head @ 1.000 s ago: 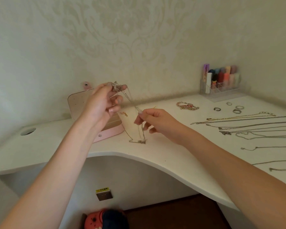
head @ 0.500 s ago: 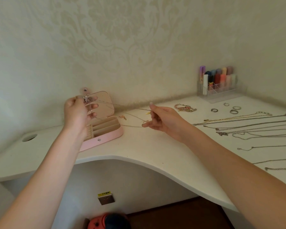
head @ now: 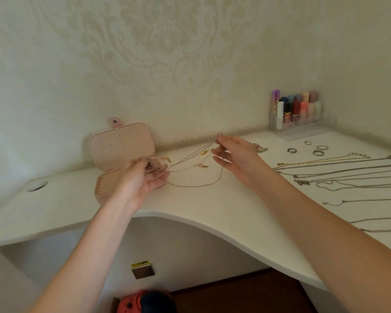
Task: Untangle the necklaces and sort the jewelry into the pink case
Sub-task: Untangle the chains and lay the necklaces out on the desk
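The chains [head: 190, 175] have been lowered onto the white surface [head: 190, 213] and stretched out, so separating looks underway. One pink case [head: 122, 150] sits open, centre left. The left hand [head: 142, 179] is pinched on the knotted end, the right hand [head: 233, 152] on the strands. Roughly nine necklaces [head: 339, 170] are laid out right, with four rings [head: 318, 151].

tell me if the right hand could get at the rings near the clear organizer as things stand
Probably not straight away: the right hand is pinching the thin necklace chain, stretched across to the left hand. The rings lie bare on the desk, nothing covering them.
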Available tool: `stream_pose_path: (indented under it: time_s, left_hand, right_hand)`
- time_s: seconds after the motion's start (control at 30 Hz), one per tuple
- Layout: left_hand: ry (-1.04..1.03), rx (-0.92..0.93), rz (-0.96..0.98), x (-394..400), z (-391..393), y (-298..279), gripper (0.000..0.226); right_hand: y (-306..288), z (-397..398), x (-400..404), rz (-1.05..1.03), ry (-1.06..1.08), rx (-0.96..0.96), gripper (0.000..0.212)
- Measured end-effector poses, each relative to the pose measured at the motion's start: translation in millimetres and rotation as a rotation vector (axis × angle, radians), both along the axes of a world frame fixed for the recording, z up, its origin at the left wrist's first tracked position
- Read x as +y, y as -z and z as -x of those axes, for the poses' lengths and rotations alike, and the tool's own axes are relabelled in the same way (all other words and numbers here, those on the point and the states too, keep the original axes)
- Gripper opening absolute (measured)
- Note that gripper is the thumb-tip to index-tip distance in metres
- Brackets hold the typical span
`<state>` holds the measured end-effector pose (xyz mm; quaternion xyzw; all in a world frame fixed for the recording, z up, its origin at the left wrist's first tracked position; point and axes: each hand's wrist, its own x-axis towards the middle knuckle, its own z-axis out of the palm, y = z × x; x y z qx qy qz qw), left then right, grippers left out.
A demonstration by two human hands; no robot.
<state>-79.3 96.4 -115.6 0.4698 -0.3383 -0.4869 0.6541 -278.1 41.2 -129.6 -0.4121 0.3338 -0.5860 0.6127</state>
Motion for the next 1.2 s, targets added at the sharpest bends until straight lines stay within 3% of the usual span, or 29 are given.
stream_pose_path:
  time_s: [0.13,0.17,0.27,0.33,0.53,0.8,0.87,1.03,1.13,1.2]
  left_hand:
    - [-0.006,-0.038,0.048,4.9,0.4,4.2,0.027]
    - [0.015,-0.036,0.056,5.7,-0.5,5.4,0.023]
    - [0.055,0.022,0.061,6.0,-5.9,9.3,0.012]
    - [0.026,0.070,0.088,6.5,-9.1,10.8,0.007]
    - [-0.195,0.044,0.209,10.2,-2.7,17.4,0.019]
    - [-0.281,-0.138,0.210,7.8,9.6,25.8,0.022]
    - [-0.267,-0.120,0.158,6.7,9.0,28.2,0.023]
    - [-0.226,-0.074,0.105,4.5,10.2,33.0,0.020]
    - [-0.193,-0.069,0.058,3.9,9.2,36.0,0.015]
    - [-0.164,-0.069,0.038,3.6,8.5,38.0,0.015]
  right_hand:
    - [7.8,4.8,-7.3,0.234,0.363,0.483,0.022]
    - [7.6,5.4,-7.4,0.251,0.390,0.503,0.023]
    - [1.5,3.4,-3.9,0.159,0.275,0.248,0.024]
    - [-1.2,3.1,-1.6,0.075,0.208,0.206,0.027]
    - [-0.5,2.4,-3.1,0.083,0.287,0.411,0.025]
    - [-4.7,11.2,-1.2,0.154,0.470,0.571,0.025]
    - [-6.2,17.5,-3.6,0.119,0.421,0.535,0.021]
    - [-37.5,41.3,-12.0,-0.162,-0.010,0.216,0.024]
    - [-58.5,60.1,-8.9,-0.144,-0.170,0.376,0.023]
    - [-60.6,69.8,-7.6,-0.130,-0.143,0.563,0.022]
